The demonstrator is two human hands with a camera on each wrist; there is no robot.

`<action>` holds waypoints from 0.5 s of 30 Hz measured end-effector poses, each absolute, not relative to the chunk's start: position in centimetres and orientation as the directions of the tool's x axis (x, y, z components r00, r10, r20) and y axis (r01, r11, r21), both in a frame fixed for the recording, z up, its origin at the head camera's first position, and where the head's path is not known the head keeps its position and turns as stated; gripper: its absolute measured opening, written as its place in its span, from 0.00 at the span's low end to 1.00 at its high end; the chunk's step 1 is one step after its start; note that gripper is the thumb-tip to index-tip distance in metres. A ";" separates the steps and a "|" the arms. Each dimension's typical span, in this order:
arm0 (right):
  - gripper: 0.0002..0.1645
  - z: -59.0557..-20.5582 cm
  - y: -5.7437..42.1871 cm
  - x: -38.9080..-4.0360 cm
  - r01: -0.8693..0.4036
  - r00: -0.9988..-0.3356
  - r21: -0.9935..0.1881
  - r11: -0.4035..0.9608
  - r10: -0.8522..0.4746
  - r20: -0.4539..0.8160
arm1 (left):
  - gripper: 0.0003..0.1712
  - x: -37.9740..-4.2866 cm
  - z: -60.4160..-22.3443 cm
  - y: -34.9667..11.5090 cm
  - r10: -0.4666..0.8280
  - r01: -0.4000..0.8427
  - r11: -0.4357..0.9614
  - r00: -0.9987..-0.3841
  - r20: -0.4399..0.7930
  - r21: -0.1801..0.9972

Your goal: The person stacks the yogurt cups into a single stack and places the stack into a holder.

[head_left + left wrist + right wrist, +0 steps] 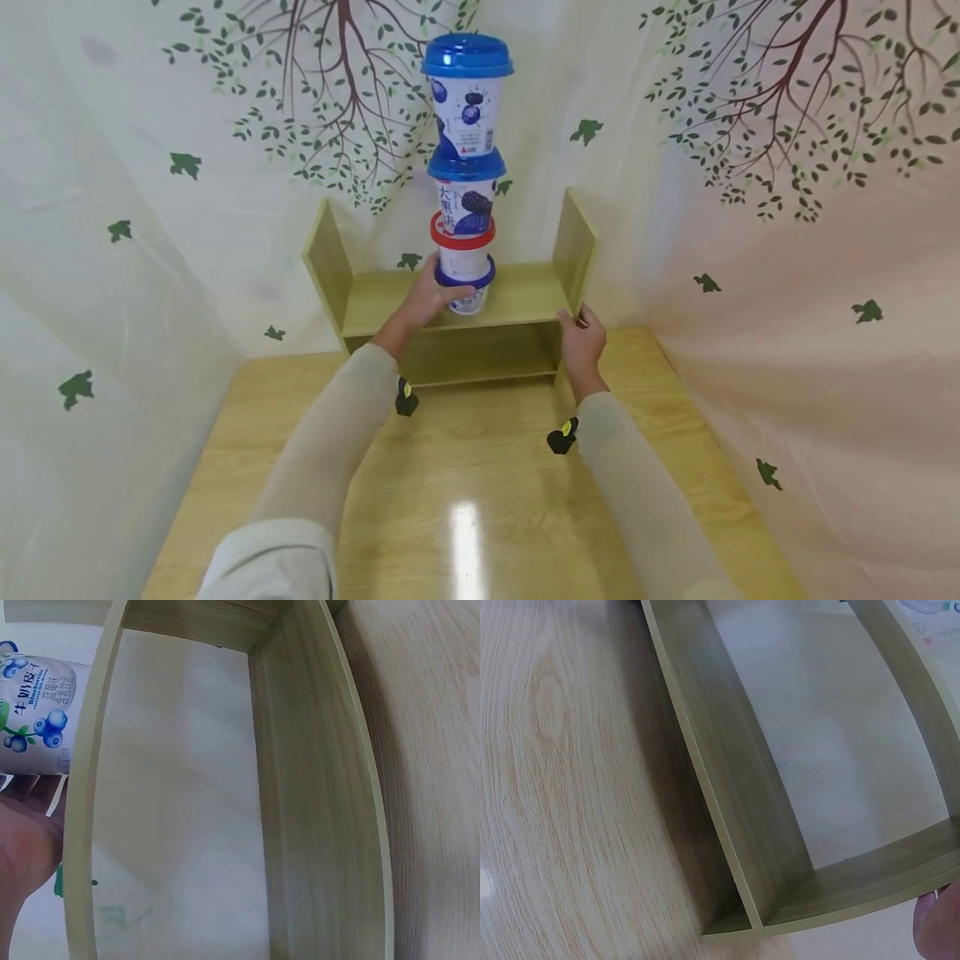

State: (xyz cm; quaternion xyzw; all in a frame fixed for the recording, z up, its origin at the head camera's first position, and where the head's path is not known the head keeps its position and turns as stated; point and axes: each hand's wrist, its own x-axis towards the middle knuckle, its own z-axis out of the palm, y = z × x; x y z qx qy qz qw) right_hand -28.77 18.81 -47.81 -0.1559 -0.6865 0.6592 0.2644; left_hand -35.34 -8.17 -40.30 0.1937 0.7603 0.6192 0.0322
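Note:
Several yogurt cups stand in a tall stack on the upper board of a small wooden shelf [382, 300]. The top cup [468, 112] and the blackberry cup [465, 204] under it have blue lids; the white cup [463, 262] below has a red lid. Around the dark-blue-lidded bottom cup [467, 306], my left hand [423, 297] grips from the left, thumb across its front. Blueberries are printed on a cup [37, 712] in the left wrist view, beside the hand [28, 844]. My right hand [583, 340] holds the shelf's right side panel [576, 254] near its front edge.
The shelf stands on a wood-grain table [450, 467] against a backdrop printed with trees and leaves [185, 165]. Under the upper board lies an open compartment [487, 354]. Both side panels, including the left one [326, 271], rise above the board.

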 end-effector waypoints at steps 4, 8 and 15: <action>0.22 -47.9 18.6 -29.0 -0.121 -0.817 -0.989 0.083 0.558 0.147 | 0.54 -35.6 -40.5 -8.3 0.308 0.230 0.149 -0.935 0.176 0.962; 0.22 -47.8 18.5 -29.0 -0.118 -0.819 -0.989 0.086 0.555 0.146 | 0.53 -35.5 -40.7 -8.3 0.296 0.238 0.134 -0.936 0.190 0.962; 0.22 -47.7 18.6 -28.6 -0.137 -0.815 -0.988 0.071 0.559 0.153 | 0.62 -34.9 -41.5 -8.1 0.289 0.270 0.072 -0.927 0.239 0.960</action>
